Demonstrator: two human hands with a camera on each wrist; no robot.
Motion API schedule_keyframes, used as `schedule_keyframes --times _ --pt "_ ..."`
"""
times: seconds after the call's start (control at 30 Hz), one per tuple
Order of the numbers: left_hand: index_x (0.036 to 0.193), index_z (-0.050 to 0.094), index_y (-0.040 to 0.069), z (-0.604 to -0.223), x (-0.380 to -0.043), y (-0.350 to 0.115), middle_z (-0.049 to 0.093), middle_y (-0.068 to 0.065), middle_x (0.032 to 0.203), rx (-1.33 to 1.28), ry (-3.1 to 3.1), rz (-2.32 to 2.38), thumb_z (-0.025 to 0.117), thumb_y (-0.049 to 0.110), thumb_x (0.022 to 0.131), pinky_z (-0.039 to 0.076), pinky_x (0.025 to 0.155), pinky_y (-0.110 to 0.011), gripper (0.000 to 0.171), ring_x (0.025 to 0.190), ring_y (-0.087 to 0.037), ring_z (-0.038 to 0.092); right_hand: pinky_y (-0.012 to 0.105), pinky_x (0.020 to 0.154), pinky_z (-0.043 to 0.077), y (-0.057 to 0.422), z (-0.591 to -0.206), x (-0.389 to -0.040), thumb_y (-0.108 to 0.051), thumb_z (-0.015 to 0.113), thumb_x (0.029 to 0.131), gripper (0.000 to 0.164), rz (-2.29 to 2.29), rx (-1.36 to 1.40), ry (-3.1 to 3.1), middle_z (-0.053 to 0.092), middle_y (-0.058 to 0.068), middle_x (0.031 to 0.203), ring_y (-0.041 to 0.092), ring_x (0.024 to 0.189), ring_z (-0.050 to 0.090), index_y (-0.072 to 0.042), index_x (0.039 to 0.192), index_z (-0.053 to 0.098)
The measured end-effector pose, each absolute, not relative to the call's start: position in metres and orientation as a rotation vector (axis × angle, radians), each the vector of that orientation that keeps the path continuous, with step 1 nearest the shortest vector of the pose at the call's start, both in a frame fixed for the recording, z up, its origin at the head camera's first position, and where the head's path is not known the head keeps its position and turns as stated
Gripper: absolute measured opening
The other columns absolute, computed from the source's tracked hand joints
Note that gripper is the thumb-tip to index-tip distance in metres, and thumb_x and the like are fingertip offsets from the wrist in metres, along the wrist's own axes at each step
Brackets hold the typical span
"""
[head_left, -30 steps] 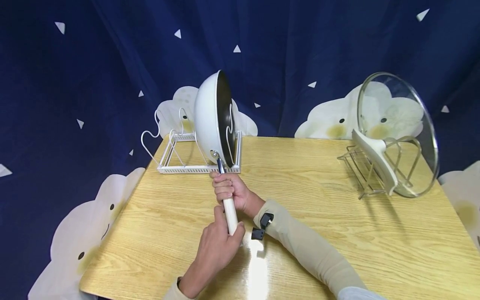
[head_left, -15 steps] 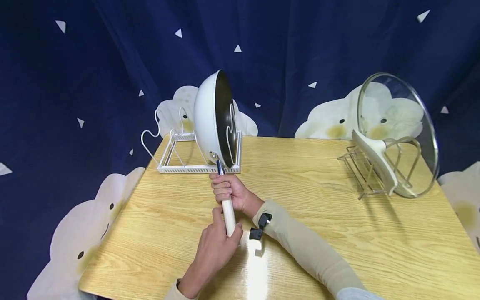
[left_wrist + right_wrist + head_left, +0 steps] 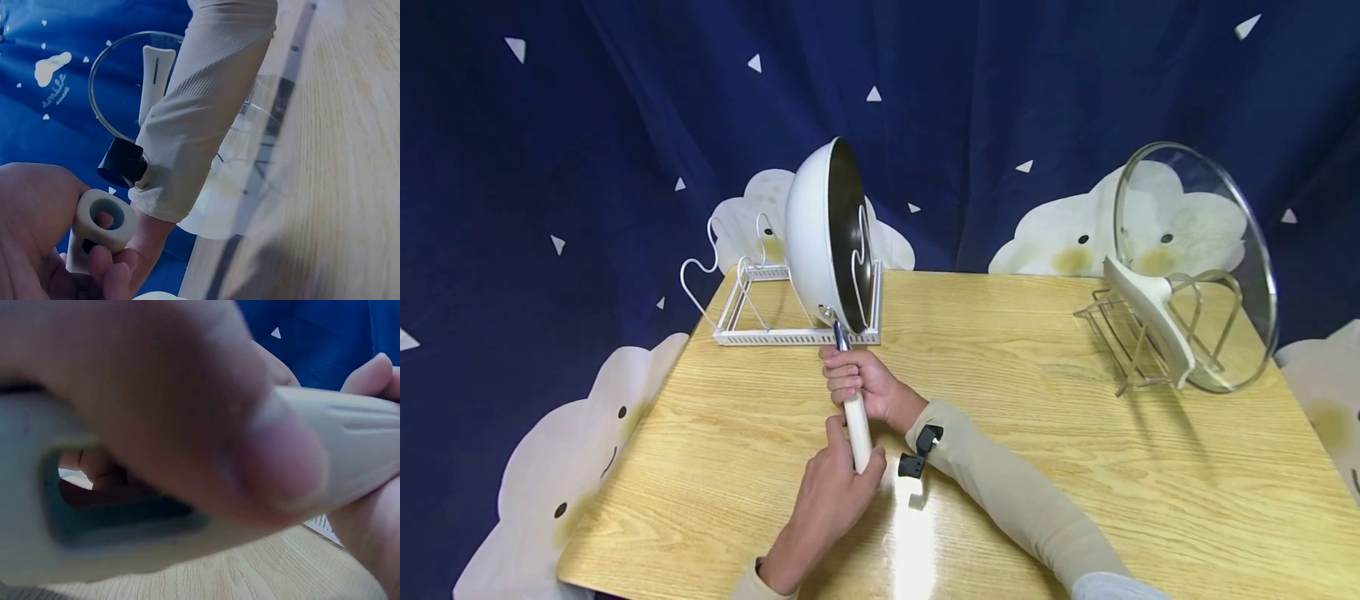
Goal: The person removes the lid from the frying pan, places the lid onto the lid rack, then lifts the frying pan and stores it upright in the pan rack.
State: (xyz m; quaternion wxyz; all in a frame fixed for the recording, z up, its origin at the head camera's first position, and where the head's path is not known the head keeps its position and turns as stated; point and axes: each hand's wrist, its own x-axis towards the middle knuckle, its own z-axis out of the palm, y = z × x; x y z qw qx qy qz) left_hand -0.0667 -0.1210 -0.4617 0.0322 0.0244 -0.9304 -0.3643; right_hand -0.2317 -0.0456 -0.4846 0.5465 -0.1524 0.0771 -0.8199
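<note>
A white wok [image 3: 808,237] with a dark inside stands on its edge in a white wire rack [image 3: 790,338], at the left of the table in the head view. One wire loop passes in front of its dark side. My right hand [image 3: 863,385] grips the pale handle [image 3: 856,429] just below its metal neck. Lower down, my left hand [image 3: 835,492] holds the handle's end between thumb and fingers. The left wrist view shows the holed handle end [image 3: 81,240] inside the left hand. Close up in the right wrist view, the left thumb [image 3: 275,456] lies along the handle.
On the right, a glass lid [image 3: 1225,225] with a white grip [image 3: 1150,321] leans upright in a small metal wire rack [image 3: 1123,358]. The wooden table [image 3: 985,350] ends at a dark blue curtain [image 3: 955,108] printed with clouds. A black wrist camera [image 3: 917,454] hangs off the right sleeve.
The wok's handle and both hands have shifted very slightly to the left over the last second. Both grips look the same, and the lid and racks have stayed put.
</note>
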Motion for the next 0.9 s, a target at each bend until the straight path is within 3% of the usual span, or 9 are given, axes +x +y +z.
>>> schedule_keyframes --times 0.37,0.63,0.9 --pt "0.135 0.042 0.002 -0.467 -0.068 -0.121 0.049 0.003 0.060 0.066 -2.875 -1.106 0.068 0.034 0.093 0.036 0.044 -0.030 0.058 0.050 -0.012 0.046 0.016 0.046 0.040 -0.045 -0.488 -0.232 -0.003 0.054 0.096 0.021 -1.991 -0.328 0.264 0.051 -0.010 0.054 0.000 0.044 0.042 -0.019 0.084 0.049" --pt "0.136 0.042 0.001 -0.469 -0.068 -0.123 0.049 0.004 0.060 0.052 -2.886 -1.127 0.067 0.039 0.095 0.036 0.043 -0.030 0.062 0.049 -0.010 0.046 0.018 0.053 0.045 -0.044 -0.485 -0.228 -0.006 0.036 0.104 0.024 -2.059 -0.255 0.469 0.045 -0.008 0.061 0.003 0.051 0.047 -0.018 0.087 0.048" --pt "0.144 0.037 -0.001 -0.468 -0.067 -0.127 0.061 0.010 0.070 0.036 -2.902 -1.176 0.063 0.048 0.098 0.042 0.049 -0.026 0.072 0.053 -0.003 0.052 0.025 0.071 0.056 -0.039 -0.478 -0.223 -0.013 0.045 0.104 0.011 -2.094 -0.120 0.749 0.063 0.002 0.084 0.014 0.080 0.066 -0.013 0.110 0.054"
